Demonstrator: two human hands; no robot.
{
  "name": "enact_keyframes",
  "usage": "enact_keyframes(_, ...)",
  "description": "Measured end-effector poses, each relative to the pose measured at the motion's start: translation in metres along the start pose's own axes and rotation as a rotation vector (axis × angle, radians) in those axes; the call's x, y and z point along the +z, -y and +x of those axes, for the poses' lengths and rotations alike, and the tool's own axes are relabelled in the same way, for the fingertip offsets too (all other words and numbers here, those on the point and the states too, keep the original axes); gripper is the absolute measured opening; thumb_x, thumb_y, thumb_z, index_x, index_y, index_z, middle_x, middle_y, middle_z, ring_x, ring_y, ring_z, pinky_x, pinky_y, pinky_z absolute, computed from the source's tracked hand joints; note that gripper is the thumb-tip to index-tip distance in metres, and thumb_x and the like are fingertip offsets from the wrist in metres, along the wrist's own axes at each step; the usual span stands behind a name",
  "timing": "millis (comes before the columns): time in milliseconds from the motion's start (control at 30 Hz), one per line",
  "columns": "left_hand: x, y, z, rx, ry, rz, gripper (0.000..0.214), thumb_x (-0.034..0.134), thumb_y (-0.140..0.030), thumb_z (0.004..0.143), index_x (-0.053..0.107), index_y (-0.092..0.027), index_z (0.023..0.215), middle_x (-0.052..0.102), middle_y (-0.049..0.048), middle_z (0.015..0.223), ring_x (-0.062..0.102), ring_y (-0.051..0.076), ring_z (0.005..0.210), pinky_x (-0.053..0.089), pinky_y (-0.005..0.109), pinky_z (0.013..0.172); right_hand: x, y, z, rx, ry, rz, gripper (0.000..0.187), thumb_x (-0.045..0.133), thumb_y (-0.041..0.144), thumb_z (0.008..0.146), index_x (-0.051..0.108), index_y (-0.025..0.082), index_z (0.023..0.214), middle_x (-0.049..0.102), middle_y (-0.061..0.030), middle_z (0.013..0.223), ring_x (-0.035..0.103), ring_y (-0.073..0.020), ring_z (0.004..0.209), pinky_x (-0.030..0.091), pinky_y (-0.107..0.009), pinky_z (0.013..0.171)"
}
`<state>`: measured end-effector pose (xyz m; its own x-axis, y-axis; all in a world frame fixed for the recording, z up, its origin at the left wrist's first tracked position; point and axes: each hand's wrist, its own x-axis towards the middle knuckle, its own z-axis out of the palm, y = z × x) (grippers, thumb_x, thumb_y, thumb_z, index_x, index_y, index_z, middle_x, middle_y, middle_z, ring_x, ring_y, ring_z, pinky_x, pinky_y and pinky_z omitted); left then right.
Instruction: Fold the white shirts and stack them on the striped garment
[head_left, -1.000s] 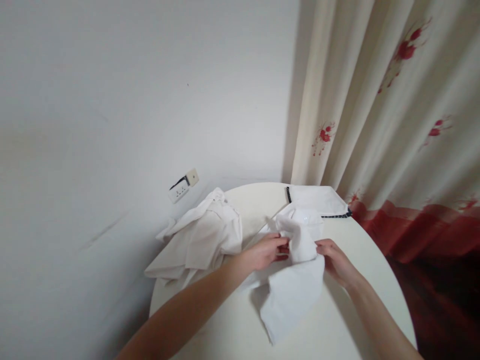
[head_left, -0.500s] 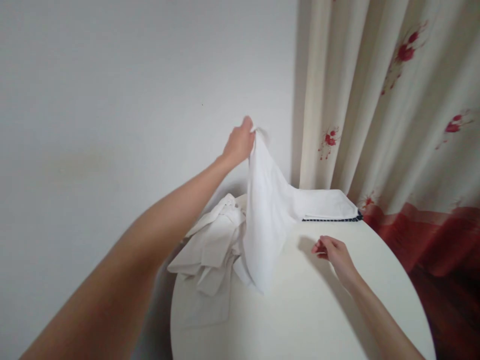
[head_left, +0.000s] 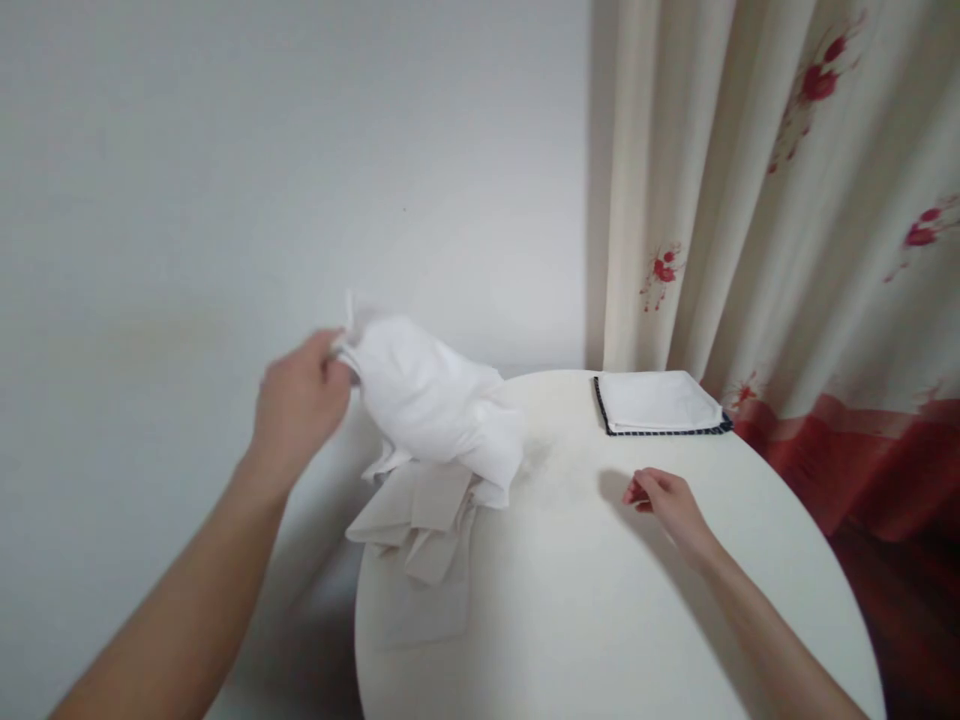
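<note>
My left hand (head_left: 298,405) is closed on one corner of a white cloth (head_left: 435,400), out past the left edge of the round white table (head_left: 600,600). The cloth droops from that grip onto a heap of pale cloths (head_left: 424,505) at the table's left rim. My right hand (head_left: 664,500) hovers low over the table to the right of middle, fingers curled in with nothing visible in them. A folded white cloth with a dark stitched border (head_left: 660,402) lies flat at the table's far edge.
A plain white wall (head_left: 262,180) stands behind and left of the table. A cream curtain with red flowers and a red lower band (head_left: 795,220) hangs close behind the table on the right.
My left hand lifted the white cloth off the table, raised it high, then swung it left and down onto the heap. My right hand let go of it and stayed low over the table.
</note>
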<state>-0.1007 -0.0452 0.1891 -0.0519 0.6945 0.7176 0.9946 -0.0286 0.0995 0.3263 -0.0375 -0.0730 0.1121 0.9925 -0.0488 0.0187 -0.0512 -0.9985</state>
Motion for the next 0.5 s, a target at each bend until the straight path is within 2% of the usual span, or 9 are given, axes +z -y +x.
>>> enact_keyframes(67,0.041,0.018,-0.072,0.048,0.290,-0.006,0.047,0.041,-0.034,0.096,0.054,-0.018,0.138,0.053,0.0055,0.148,0.047,0.032,0.137,0.038,0.048,0.113,0.003,0.000,0.000,-0.010,0.015,-0.025,0.037,0.062,0.050,0.076,0.066,0.018,0.060,0.070,-0.0087,0.066,0.064,-0.0197,0.063,0.048,-0.031,0.060)
enact_keyframes(100,0.061,0.023,-0.107,0.038,0.399,0.004,0.055,0.043,-0.038,0.095,0.048,-0.017,0.145,0.046,0.0086,0.154,0.040,0.035,0.142,0.037,0.051,0.114,0.004,-0.001,0.000,-0.014,0.022,-0.037,0.037,0.061,0.050,0.077,0.066,0.018,0.060,0.070,-0.0087,0.065,0.064,-0.0197,0.062,0.048,-0.031,0.059)
enact_keyframes(167,0.098,0.023,-0.167,-0.001,0.535,0.039,0.080,0.049,-0.052,0.093,0.022,-0.016,0.160,0.022,0.0161,0.165,0.019,0.045,0.150,0.036,0.064,0.109,0.006,-0.004,0.000,-0.021,0.036,-0.056,0.037,0.060,0.049,0.077,0.066,0.018,0.060,0.070,-0.0086,0.064,0.064,-0.0199,0.062,0.048,-0.031,0.059)
enact_keyframes(200,0.113,0.020,-0.191,-0.002,0.601,0.062,0.090,0.054,-0.059,0.089,0.018,-0.019,0.162,0.014,0.0184,0.167,0.012,0.049,0.150,0.035,0.071,0.105,0.007,-0.006,0.001,-0.024,0.041,-0.064,0.036,0.060,0.049,0.078,0.066,0.018,0.060,0.070,-0.0085,0.064,0.064,-0.0200,0.062,0.048,-0.031,0.059)
enact_keyframes(233,0.126,0.015,-0.210,0.025,0.656,0.074,0.095,0.060,-0.063,0.085,0.021,-0.023,0.161,0.012,0.0199,0.167,0.007,0.052,0.149,0.033,0.075,0.102,0.009,-0.009,0.002,-0.025,0.047,-0.073,0.036,0.059,0.048,0.079,0.066,0.018,0.060,0.070,-0.0084,0.064,0.064,-0.0200,0.062,0.048,-0.031,0.059)
enact_keyframes(267,0.137,0.011,-0.223,0.046,0.690,0.085,0.090,0.061,-0.062,0.085,0.025,-0.027,0.160,0.012,0.0202,0.167,0.004,0.053,0.149,0.030,0.078,0.100,0.010,-0.012,0.002,-0.024,0.049,-0.083,0.036,0.059,0.047,0.080,0.066,0.018,0.060,0.070,-0.0083,0.064,0.064,-0.0199,0.061,0.047,-0.031,0.059)
enact_keyframes(333,0.154,0.007,-0.232,0.058,0.694,0.115,0.075,0.058,-0.056,0.091,0.032,-0.033,0.157,0.016,0.0197,0.166,0.001,0.054,0.149,0.026,0.081,0.099,0.014,-0.019,0.003,-0.023,0.043,-0.098,0.035,0.060,0.045,0.081,0.065,0.017,0.060,0.069,-0.0079,0.062,0.063,-0.0191,0.060,0.045,-0.030,0.057)
enact_keyframes(400,0.169,0.011,-0.224,0.067,0.664,0.128,0.064,0.052,-0.051,0.096,0.033,-0.035,0.155,0.018,0.0188,0.166,0.000,0.052,0.150,0.024,0.081,0.100,0.019,-0.026,0.003,-0.040,0.036,-0.107,0.037,0.061,0.045,0.082,0.065,0.017,0.058,0.067,-0.0071,0.059,0.060,-0.0178,0.057,0.043,-0.030,0.056)
enact_keyframes(500,0.189,0.024,-0.203,0.116,0.639,0.110,0.063,0.050,-0.051,0.097,0.033,-0.036,0.155,0.020,0.0181,0.166,0.002,0.050,0.150,0.026,0.079,0.101,0.026,-0.037,0.004,-0.100,0.031,-0.125,0.035,0.061,0.043,0.084,0.065,0.018,0.060,0.065,-0.0049,0.058,0.057,-0.0164,0.056,0.042,-0.029,0.057)
